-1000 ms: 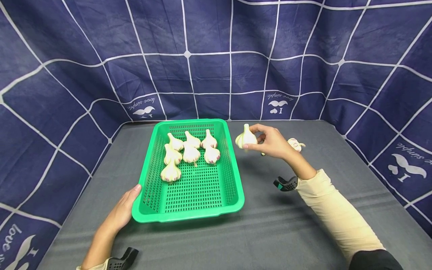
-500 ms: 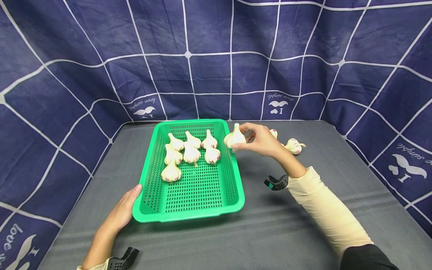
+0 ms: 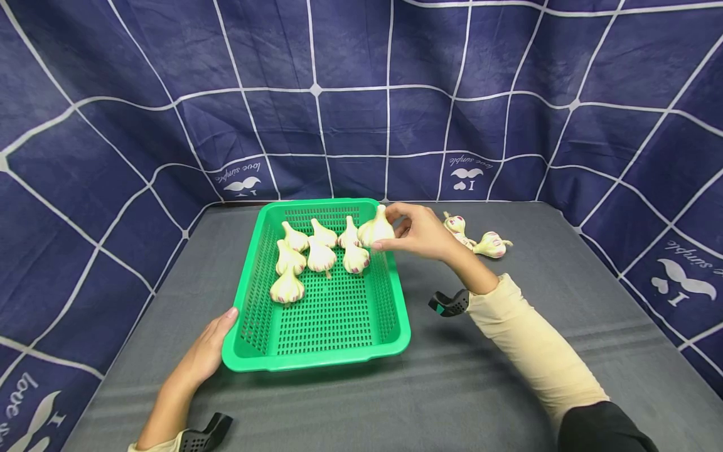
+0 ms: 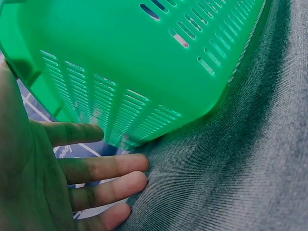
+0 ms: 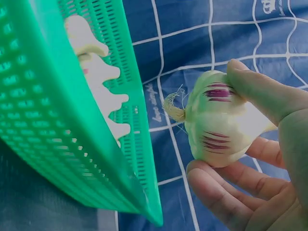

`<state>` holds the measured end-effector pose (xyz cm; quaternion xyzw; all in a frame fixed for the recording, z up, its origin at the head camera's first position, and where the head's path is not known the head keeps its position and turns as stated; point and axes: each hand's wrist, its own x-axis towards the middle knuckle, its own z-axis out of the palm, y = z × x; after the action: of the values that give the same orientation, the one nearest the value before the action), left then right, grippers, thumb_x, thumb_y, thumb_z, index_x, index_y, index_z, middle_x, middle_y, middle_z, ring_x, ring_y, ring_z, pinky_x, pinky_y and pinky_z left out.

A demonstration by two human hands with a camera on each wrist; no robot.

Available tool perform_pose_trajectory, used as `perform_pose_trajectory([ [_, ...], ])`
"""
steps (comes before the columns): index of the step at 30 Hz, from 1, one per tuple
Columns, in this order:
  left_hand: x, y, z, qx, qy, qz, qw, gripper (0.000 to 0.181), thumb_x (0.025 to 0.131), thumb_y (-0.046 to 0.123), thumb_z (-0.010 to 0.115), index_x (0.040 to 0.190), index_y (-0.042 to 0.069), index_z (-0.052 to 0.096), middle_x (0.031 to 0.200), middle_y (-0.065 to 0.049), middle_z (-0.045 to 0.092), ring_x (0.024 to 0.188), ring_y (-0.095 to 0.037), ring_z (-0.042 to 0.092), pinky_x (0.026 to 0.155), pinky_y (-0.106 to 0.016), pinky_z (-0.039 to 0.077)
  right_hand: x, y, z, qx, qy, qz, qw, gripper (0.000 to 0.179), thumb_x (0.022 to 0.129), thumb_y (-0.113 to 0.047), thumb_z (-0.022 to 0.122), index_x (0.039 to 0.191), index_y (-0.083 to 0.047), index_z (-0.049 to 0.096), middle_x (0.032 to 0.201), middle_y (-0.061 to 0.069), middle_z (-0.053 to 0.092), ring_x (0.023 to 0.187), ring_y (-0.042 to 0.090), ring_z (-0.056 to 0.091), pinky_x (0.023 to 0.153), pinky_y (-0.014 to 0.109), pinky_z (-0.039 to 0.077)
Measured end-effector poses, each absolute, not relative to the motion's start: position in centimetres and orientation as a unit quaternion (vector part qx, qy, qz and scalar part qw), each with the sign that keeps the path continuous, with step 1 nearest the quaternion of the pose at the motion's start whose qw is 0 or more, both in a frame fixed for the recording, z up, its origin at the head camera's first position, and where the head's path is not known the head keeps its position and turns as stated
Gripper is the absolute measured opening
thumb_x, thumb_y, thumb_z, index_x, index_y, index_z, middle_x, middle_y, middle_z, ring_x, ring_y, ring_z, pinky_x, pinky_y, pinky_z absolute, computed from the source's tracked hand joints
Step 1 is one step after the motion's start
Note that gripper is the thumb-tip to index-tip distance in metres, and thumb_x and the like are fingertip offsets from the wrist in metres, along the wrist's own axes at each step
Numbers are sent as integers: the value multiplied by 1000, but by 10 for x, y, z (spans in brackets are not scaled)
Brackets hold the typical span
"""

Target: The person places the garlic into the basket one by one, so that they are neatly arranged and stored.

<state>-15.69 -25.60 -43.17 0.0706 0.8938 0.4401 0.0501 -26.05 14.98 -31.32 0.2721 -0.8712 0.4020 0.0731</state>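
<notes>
My right hand pinches a garlic bulb between thumb and fingers over the right rim of the green basket. In the right wrist view the bulb shows purple streaks and dry roots. Several white garlic bulbs lie in rows in the basket's far and left part. At the near left corner, my left hand rests its thumb against the basket's rim. From the left wrist view, that hand's fingers are straight and spread beside the basket's outer wall.
More garlic bulbs lie on the grey cloth right of the basket, partly behind the right hand. A blue curtain with white lines encloses the back and sides.
My right hand has moved left with the garlic bulb, from beside the basket to over its right rim. More loose bulbs behind it show now. The left hand stays in place.
</notes>
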Motion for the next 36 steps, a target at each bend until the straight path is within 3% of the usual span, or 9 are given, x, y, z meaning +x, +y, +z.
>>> perform_pose_trajectory([
  [26, -159, -256, -431, 77, 890, 447, 51, 68, 108, 35, 18, 140, -23, 32, 142, -44, 33, 134, -57, 28, 109, -67, 21, -281, 86, -316, 325, -880, 338, -75, 63, 75, -29, 88, 125, -2, 61, 113, 13, 63, 79, 18, 68, 73, 28, 55],
  [31, -157, -255, -428, 64, 894, 440, 62, 70, 108, 37, 18, 141, -24, 28, 143, -45, 30, 135, -57, 24, 110, -67, 19, -286, 71, -317, 340, -882, 313, -92, 62, 74, -33, 89, 122, -2, 63, 109, 11, 66, 70, 14, 67, 67, 28, 54],
  [36, -158, -255, -430, 77, 892, 442, 51, 67, 109, 35, 18, 140, -23, 33, 141, -44, 35, 134, -56, 29, 108, -67, 22, -289, 57, -321, 343, -888, 284, -114, 63, 76, -36, 87, 124, -3, 62, 106, 8, 68, 88, 17, 64, 73, 28, 52],
])
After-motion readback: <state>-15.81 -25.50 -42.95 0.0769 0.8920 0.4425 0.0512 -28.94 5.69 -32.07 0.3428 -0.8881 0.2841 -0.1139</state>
